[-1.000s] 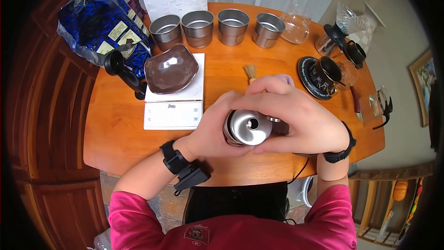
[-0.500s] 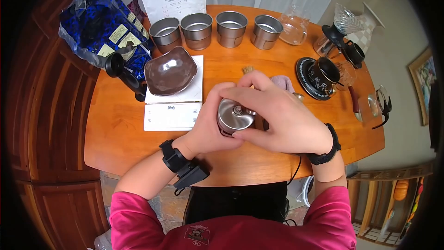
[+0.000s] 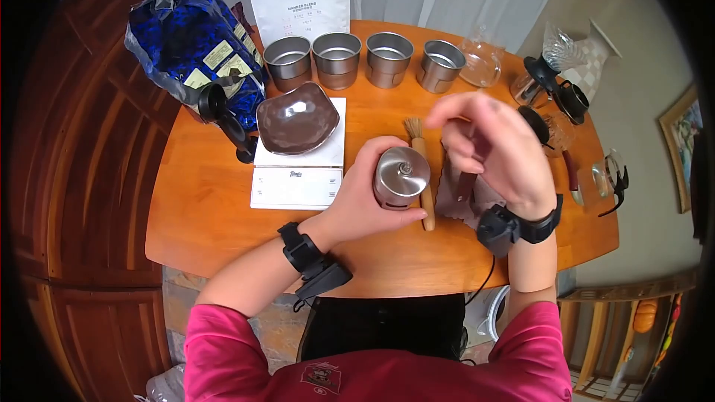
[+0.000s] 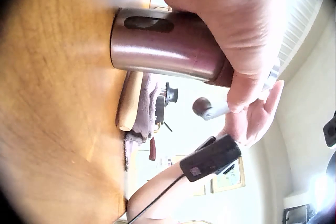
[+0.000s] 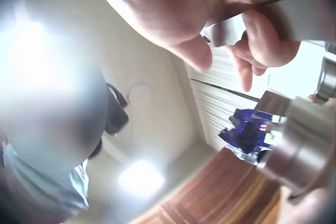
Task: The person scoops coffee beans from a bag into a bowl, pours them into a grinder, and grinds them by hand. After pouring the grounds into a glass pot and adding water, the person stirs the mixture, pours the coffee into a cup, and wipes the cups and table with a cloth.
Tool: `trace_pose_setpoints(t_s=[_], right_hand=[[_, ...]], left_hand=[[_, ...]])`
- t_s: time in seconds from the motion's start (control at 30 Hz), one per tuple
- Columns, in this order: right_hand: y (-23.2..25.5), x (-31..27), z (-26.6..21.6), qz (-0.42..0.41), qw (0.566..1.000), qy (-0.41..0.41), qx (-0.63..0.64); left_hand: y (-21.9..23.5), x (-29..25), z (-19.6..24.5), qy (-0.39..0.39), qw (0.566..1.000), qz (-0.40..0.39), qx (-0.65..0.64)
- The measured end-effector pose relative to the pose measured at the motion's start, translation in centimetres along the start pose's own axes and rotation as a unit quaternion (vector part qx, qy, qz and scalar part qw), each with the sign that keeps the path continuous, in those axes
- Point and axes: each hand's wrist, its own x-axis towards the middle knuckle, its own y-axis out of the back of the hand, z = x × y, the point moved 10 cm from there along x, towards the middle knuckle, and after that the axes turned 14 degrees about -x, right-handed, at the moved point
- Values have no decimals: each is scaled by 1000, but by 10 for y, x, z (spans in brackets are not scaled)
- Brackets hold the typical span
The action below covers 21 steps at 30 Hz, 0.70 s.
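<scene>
With the upright steel canister (image 3: 398,181) taken as the dial's centre, its body is being encircled by the fingers and thumb of the left hand (image 3: 359,197), apparently so that it is being steadied while the spindle (image 3: 406,168) on top is being left uncovered. Between 2 and 3 o'clock, what looks like a crank handle (image 5: 307,18) is being held above the counter (image 3: 201,201) in the curled fingers of the right hand (image 3: 500,150), the index finger being stretched out.

Just beside the canister at 3 o'clock, a brush (image 3: 427,205) is being stationed, with a mauve cloth (image 3: 453,205) at 4, both probably for cleaning. At 9 o'clock, a brown dish (image 3: 298,120) is being borne by a white scale (image 3: 298,192), presumably for weighing; its logo is being blurred beyond reading.

From half past 10 to nearly 1, four steel cups (image 3: 389,63) are being ranged, perhaps so that working room is being left. At 10, labels too small to be read are being displayed on a blue bag (image 3: 197,52); at 11, "MANNER" and "MANNER BLEND" are being shown on a white bag (image 3: 298,0).
</scene>
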Motion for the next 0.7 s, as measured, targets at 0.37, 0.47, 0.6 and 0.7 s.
trace_pose_setpoints(t_s=[0.37, 0.47, 0.6, 0.7], right_hand=[[51, -27, 20, 196, 980, -12, -32], [46, -37, 49, 190, 975, -108, -35], [31, -41, 67, 154, 974, -122, -116], [18, -40, 81, 171, 966, -155, -115]], left_hand=[[7, 0, 3, -25, 999, 38, 24], [8, 0, 1, -23, 999, 39, 7], [8, 0, -3, -23, 999, 39, -6], [9, -1, -6, -26, 999, 40, -4]])
